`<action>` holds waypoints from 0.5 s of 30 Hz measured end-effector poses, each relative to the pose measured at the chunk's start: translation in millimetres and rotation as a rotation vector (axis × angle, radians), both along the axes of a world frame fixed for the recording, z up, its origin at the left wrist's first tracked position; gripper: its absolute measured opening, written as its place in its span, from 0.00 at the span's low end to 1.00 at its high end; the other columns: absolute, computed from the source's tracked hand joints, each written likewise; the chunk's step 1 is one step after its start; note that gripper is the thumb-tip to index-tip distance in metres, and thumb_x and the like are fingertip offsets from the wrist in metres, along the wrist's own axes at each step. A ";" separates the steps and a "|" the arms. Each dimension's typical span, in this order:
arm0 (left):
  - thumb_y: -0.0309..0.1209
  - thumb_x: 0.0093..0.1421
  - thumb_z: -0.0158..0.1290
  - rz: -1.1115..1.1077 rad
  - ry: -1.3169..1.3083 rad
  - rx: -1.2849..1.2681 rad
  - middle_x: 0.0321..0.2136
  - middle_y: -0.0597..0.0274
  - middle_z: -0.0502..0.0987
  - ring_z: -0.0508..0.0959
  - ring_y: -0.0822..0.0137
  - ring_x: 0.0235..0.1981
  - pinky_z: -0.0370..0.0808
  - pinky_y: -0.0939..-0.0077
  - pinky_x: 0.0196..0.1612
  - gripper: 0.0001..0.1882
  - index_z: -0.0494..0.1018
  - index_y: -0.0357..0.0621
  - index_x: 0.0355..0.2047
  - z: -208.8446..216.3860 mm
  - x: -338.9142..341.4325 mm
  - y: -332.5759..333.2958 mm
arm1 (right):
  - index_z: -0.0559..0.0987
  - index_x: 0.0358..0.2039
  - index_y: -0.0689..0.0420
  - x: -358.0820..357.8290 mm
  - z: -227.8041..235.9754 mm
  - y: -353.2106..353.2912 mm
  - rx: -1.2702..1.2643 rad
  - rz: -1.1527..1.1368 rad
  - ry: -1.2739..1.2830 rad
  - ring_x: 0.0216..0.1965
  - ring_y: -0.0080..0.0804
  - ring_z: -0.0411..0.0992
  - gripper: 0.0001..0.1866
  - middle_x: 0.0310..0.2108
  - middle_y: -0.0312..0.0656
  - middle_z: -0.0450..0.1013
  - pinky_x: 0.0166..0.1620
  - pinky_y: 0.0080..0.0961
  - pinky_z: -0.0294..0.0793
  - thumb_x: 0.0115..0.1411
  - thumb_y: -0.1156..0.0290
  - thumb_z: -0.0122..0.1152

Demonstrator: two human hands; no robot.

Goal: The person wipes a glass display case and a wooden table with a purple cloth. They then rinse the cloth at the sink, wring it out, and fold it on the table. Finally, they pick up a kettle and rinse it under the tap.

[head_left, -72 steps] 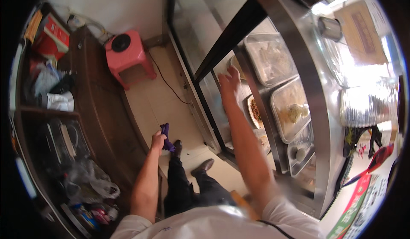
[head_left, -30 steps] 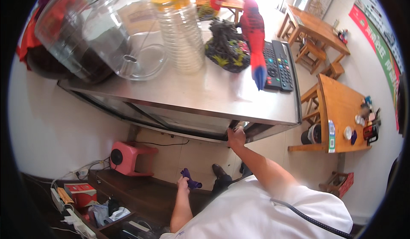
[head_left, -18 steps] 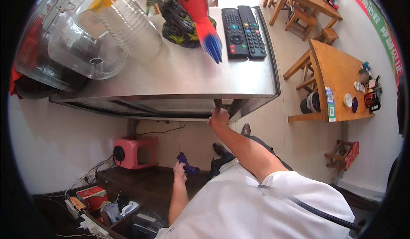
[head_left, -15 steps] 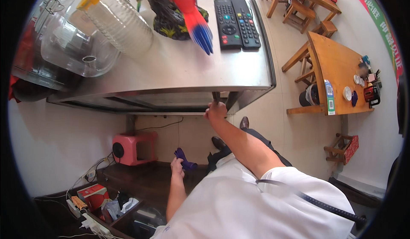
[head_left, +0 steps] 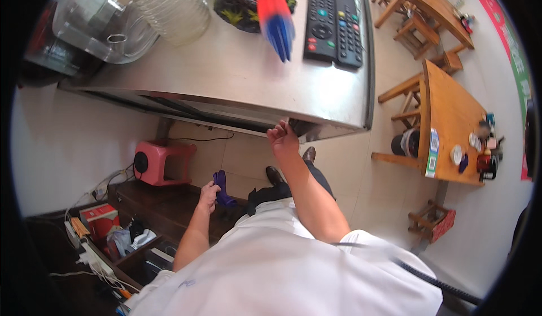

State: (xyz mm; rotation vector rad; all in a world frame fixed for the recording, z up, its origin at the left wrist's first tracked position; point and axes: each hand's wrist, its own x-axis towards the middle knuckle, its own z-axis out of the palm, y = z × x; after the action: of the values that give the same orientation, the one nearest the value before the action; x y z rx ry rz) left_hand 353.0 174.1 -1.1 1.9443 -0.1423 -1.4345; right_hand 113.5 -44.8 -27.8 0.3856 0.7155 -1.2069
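My left hand [head_left: 209, 195] grips a folded purple cloth [head_left: 223, 190], low down between the dark wooden shelving and my legs. My right hand [head_left: 284, 140] is up at the front lower edge of a steel-topped cabinet [head_left: 237, 84]. Its fingers are loosely bent and a little apart, and I make out nothing held in them. A dark gap in the cabinet front [head_left: 305, 128] lies just beside the fingertips; whether they touch the edge is unclear. On the top are two black remote controls [head_left: 334, 27] and a bird figurine with a red and blue tail [head_left: 274, 20].
Clear plastic containers [head_left: 104, 25] crowd the cabinet's left end. Below left are a pink stool [head_left: 152, 163], cables, a power strip [head_left: 96, 265] and a red box [head_left: 100, 220]. Wooden tables [head_left: 451, 118] and stools stand to the right, with a waste bin [head_left: 405, 145] by one.
My view has shifted. The dark upright piece that my right hand gripped no longer shows in it, and its fingers have loosened. My left hand still holds the purple cloth.
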 end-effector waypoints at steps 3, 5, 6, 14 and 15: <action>0.22 0.52 0.49 -0.001 0.054 -0.006 0.30 0.62 0.77 0.76 0.69 0.28 0.74 0.74 0.30 0.14 0.75 0.38 0.41 6.9 2.0 -10.5 | 0.78 0.39 0.59 -13.0 -24.6 2.9 -0.151 -0.007 -0.232 0.33 0.37 0.76 0.05 0.31 0.42 0.77 0.46 0.36 0.80 0.67 0.74 0.55; 0.22 0.53 0.49 -0.084 0.027 0.024 0.32 0.61 0.77 0.77 0.67 0.29 0.76 0.71 0.32 0.13 0.75 0.38 0.40 -15.1 20.7 -6.1 | 0.78 0.39 0.58 -17.5 -34.1 9.6 -0.169 -0.013 -0.294 0.35 0.37 0.76 0.04 0.34 0.43 0.78 0.47 0.35 0.79 0.66 0.77 0.56; 0.22 0.53 0.49 -0.106 0.010 0.019 0.32 0.61 0.76 0.77 0.66 0.30 0.76 0.71 0.32 0.13 0.75 0.39 0.39 -9.2 18.8 -13.7 | 0.78 0.39 0.58 -22.5 -39.8 9.5 -0.150 -0.061 -0.301 0.38 0.38 0.76 0.05 0.35 0.43 0.78 0.47 0.35 0.80 0.65 0.78 0.56; 0.24 0.53 0.49 -0.319 -0.119 0.069 0.29 0.65 0.73 0.73 0.66 0.31 0.73 0.66 0.36 0.12 0.77 0.43 0.38 -62.8 37.8 -11.2 | 0.78 0.51 0.56 -14.4 -76.0 50.6 -0.614 0.176 1.211 0.51 0.45 0.74 0.17 0.49 0.48 0.76 0.55 0.38 0.74 0.61 0.70 0.55; 0.23 0.51 0.50 -0.371 -0.117 0.116 0.31 0.62 0.74 0.75 0.64 0.34 0.75 0.65 0.39 0.13 0.76 0.41 0.38 -59.1 39.6 -17.0 | 0.78 0.52 0.55 -5.6 -87.8 57.5 -0.606 0.168 1.332 0.52 0.46 0.73 0.18 0.51 0.49 0.76 0.56 0.38 0.73 0.61 0.69 0.55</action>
State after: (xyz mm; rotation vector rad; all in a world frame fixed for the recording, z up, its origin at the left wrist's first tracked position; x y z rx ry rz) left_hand 392.7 157.0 -60.2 2.1796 -0.5067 -1.5893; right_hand 107.9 12.6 -115.6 -1.0798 1.3802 -1.3601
